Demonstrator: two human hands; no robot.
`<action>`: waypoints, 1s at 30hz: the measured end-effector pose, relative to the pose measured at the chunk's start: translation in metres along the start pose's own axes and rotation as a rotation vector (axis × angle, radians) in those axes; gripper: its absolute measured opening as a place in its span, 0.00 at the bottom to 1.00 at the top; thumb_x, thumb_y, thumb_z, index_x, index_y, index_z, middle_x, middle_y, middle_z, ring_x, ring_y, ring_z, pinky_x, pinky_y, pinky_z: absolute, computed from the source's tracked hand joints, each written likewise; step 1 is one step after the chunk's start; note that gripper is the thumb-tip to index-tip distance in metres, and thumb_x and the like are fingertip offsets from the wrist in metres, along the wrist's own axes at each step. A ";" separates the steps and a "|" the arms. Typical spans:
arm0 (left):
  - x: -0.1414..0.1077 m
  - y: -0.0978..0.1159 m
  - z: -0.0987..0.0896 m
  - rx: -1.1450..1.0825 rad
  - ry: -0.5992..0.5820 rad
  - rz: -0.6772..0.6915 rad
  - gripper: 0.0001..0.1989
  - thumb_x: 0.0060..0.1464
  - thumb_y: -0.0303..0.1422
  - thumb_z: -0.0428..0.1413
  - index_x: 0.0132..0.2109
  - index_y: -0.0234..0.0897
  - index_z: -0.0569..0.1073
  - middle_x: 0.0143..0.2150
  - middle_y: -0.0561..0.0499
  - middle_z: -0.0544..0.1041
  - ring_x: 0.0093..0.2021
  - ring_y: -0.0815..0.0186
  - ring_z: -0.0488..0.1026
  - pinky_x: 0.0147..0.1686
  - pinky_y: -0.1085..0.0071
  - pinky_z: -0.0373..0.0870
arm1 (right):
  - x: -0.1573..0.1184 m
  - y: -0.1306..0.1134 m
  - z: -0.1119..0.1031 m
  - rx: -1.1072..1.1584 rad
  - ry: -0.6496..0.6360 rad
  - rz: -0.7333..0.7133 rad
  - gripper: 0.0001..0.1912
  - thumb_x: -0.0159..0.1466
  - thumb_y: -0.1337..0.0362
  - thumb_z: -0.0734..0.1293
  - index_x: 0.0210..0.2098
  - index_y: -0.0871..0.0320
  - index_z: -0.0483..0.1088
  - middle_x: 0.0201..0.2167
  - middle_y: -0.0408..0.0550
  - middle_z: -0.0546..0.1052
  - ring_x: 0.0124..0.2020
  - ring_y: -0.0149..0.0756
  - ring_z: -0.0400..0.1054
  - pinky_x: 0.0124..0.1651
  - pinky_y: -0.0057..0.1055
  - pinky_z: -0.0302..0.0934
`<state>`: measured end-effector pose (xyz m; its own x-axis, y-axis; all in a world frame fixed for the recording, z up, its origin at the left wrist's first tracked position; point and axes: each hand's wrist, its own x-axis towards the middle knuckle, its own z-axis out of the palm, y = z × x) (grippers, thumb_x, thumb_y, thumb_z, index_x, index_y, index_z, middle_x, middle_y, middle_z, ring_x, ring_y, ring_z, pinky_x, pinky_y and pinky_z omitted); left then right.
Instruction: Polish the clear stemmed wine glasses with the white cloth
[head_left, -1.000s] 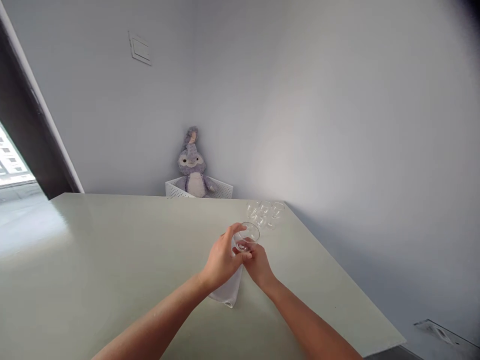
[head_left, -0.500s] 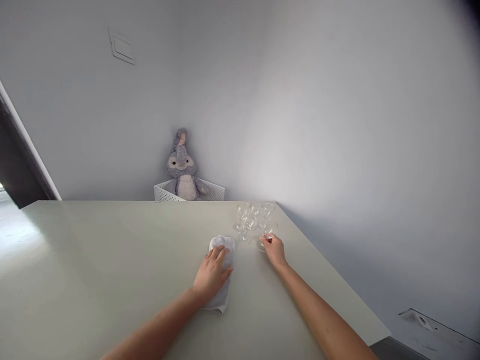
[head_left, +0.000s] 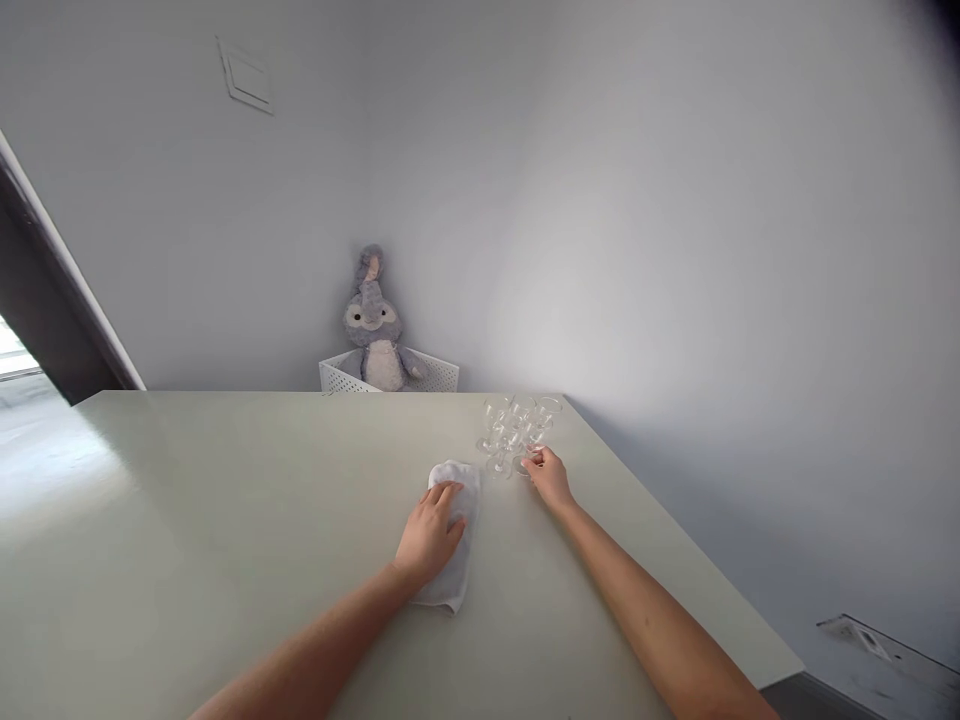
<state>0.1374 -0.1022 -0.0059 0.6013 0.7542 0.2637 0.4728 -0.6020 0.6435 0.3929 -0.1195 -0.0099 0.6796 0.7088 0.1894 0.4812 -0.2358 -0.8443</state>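
Several clear stemmed glasses (head_left: 501,436) stand close together near the far right corner of the pale table (head_left: 247,520). My right hand (head_left: 550,478) is at the nearest right one, its fingers pinched on the stem of this glass (head_left: 522,465), whose base rests at or close to the tabletop. Left of it lies a folded white cloth (head_left: 459,555), lengthwise on the table. My left hand (head_left: 433,530) rests on the cloth with its fingers apart, palm down, and covers part of it.
Behind the table's far edge a grey plush toy (head_left: 382,362) sits in a white perforated basket (head_left: 446,374). Walls rise behind and to the right. A dark door frame is at the far left, a switch on the left wall.
The right hand has moved the glass slightly away, closer to the other glasses. The left hand stays on the cloth. The whole view has shifted a little.
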 end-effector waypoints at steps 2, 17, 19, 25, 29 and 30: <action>0.000 0.000 -0.001 -0.026 0.039 -0.041 0.20 0.50 0.26 0.48 0.52 0.42 0.63 0.52 0.49 0.66 0.52 0.60 0.64 0.48 0.63 0.62 | -0.017 -0.005 -0.008 -0.011 0.023 0.004 0.17 0.50 0.57 0.62 0.37 0.59 0.66 0.26 0.43 0.69 0.25 0.34 0.63 0.30 0.30 0.57; -0.015 0.012 -0.038 -0.351 0.231 -0.091 0.09 0.54 0.36 0.47 0.41 0.40 0.67 0.41 0.50 0.71 0.40 0.65 0.68 0.42 0.66 0.64 | -0.133 -0.073 0.019 -0.025 -0.638 -0.630 0.08 0.59 0.68 0.59 0.34 0.56 0.69 0.28 0.44 0.70 0.31 0.33 0.62 0.34 0.30 0.57; -0.026 0.019 -0.047 -0.334 0.171 -0.026 0.17 0.47 0.39 0.54 0.45 0.41 0.65 0.43 0.50 0.71 0.42 0.64 0.67 0.43 0.66 0.63 | -0.123 -0.085 0.013 0.174 -0.649 -0.427 0.08 0.61 0.63 0.58 0.34 0.57 0.68 0.25 0.42 0.68 0.25 0.30 0.59 0.29 0.27 0.55; -0.032 0.053 -0.084 -0.390 0.279 -0.117 0.13 0.51 0.36 0.50 0.44 0.41 0.67 0.34 0.54 0.72 0.34 0.67 0.67 0.30 0.74 0.62 | -0.109 -0.138 -0.021 0.611 -0.728 -0.180 0.11 0.57 0.56 0.63 0.31 0.58 0.68 0.20 0.39 0.62 0.21 0.26 0.54 0.24 0.25 0.51; -0.020 0.065 -0.112 -0.475 0.155 -0.151 0.14 0.53 0.41 0.47 0.39 0.37 0.71 0.29 0.54 0.71 0.29 0.69 0.66 0.26 0.76 0.61 | -0.101 -0.150 -0.029 0.713 -0.752 -0.102 0.11 0.55 0.56 0.65 0.30 0.58 0.68 0.19 0.39 0.61 0.20 0.26 0.54 0.23 0.25 0.51; -0.016 0.061 -0.115 -0.483 0.109 -0.164 0.15 0.53 0.42 0.47 0.40 0.37 0.71 0.29 0.54 0.71 0.29 0.69 0.67 0.26 0.76 0.62 | -0.096 -0.146 -0.026 0.698 -0.743 -0.089 0.11 0.54 0.56 0.65 0.30 0.58 0.68 0.19 0.39 0.61 0.20 0.26 0.55 0.23 0.25 0.51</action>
<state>0.0827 -0.1211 0.1121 0.4619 0.8668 0.1880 0.1886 -0.3031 0.9341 0.2715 -0.1703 0.1080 0.0274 0.9939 0.1073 -0.0779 0.1091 -0.9910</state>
